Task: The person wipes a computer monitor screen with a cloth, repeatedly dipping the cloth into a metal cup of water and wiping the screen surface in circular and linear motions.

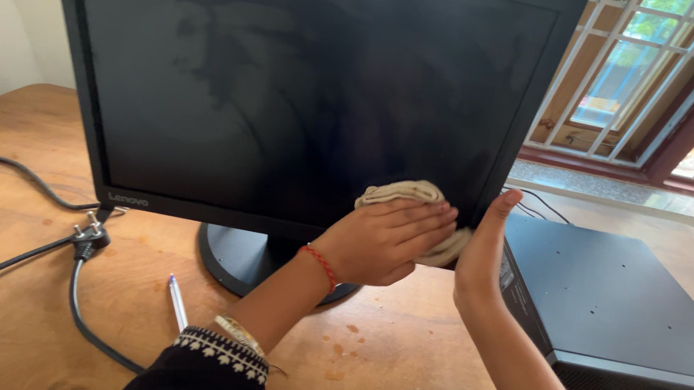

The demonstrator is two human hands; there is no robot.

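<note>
We are reaching both arms forward. Our left hand (386, 239) is lying flat, palm down, fingers stretched together and pointing right, wrist bent slightly. Our right hand (483, 252) is standing on edge, fingers pointing up, just beside the left fingertips.

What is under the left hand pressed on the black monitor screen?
A beige cloth lies under the left hand, against the black monitor screen. The covered screen corner cannot be seen.
</note>
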